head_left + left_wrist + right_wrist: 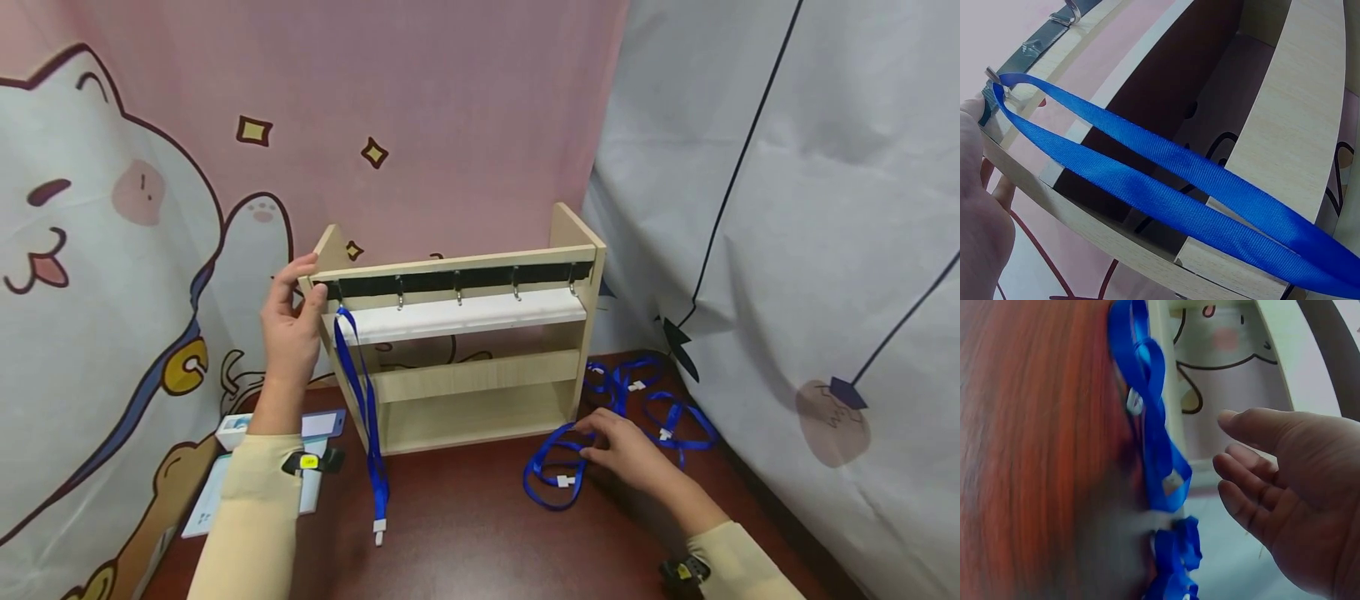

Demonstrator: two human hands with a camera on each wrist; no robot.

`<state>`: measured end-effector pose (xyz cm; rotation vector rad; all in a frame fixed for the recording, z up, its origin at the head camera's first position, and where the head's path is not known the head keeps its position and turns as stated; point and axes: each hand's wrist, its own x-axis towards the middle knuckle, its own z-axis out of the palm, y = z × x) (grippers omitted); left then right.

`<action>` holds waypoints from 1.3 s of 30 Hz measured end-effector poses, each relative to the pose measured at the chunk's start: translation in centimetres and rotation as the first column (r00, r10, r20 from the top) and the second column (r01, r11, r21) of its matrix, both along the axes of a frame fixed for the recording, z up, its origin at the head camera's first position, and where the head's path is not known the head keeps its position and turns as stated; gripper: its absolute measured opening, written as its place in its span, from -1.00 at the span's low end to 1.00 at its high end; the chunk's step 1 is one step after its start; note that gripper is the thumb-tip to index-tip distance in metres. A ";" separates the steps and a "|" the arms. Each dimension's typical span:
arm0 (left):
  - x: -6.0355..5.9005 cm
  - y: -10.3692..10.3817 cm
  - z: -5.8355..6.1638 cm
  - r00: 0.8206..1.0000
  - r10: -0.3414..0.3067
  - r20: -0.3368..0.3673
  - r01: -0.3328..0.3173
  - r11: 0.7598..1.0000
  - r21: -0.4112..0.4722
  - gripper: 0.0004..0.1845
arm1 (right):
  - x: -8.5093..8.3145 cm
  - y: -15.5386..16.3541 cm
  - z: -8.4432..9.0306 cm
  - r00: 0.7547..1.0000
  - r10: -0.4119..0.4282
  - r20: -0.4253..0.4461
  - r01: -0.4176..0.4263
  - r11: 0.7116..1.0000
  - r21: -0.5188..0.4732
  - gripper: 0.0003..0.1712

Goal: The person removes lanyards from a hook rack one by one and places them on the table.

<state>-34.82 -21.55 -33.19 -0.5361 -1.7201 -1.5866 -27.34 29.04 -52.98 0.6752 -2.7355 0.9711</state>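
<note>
My left hand (291, 321) grips the upper left corner of a light wooden rack (476, 379), thumb at the front and fingers around the side panel. A blue lanyard (1147, 156) hangs in a long loop from the leftmost metal hook (340, 292), its white clip low in front of the rack. Close over a coiled blue lanyard (531, 479) on the table hovers my right hand (626, 450). The right wrist view shows its fingers (1241, 503) loosely bent and spread from the thumb, with nothing between them.
Other hooks (458, 287) line the rack's black strip. More blue lanyards (678, 421) lie on the dark red table (465, 533) right of the rack. Left of it lie a white box (232, 429) and flat cards (318, 425). Printed cloth (450, 108) hangs behind.
</note>
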 end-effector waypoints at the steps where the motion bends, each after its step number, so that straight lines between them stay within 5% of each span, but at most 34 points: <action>1: 0.3 0.1 0.2 1.000 0.000 0.002 0.000 1.000 -0.001 -0.67 | 0.1 -0.3 0.2 1.000 0.003 -0.010 -0.003 1.000 -0.009 -0.65; 5: 1.4 0.6 0.8 1.000 -0.017 0.001 0.017 1.000 0.010 -0.65 | 0.3 -2.3 1.0 0.999 0.022 -0.040 -0.023 0.999 -0.044 -0.71; 13: -0.9 -0.6 -0.6 1.000 -0.002 -0.016 0.002 1.000 -0.004 -0.66 | 0.3 -9.7 4.2 0.982 0.081 -0.173 -0.109 0.981 -0.163 -0.71; 20: -1.1 -0.9 -0.9 0.999 -0.026 -0.042 0.026 1.000 0.001 -0.66 | 0.5 -18.6 6.8 0.962 0.069 -0.264 -0.151 0.941 -0.303 -0.69; 29: -1.2 -0.9 -0.7 0.997 -0.038 -0.071 0.037 0.999 -0.016 -0.64 | 0.0 -28.8 6.2 0.979 0.037 -0.199 -0.115 0.912 -0.394 -0.52; 39: -1.3 -0.8 -0.6 0.998 -0.041 -0.044 0.041 0.999 0.008 -0.67 | -1.4 -34.0 5.8 0.992 -0.070 -0.108 0.010 0.876 -0.481 -0.54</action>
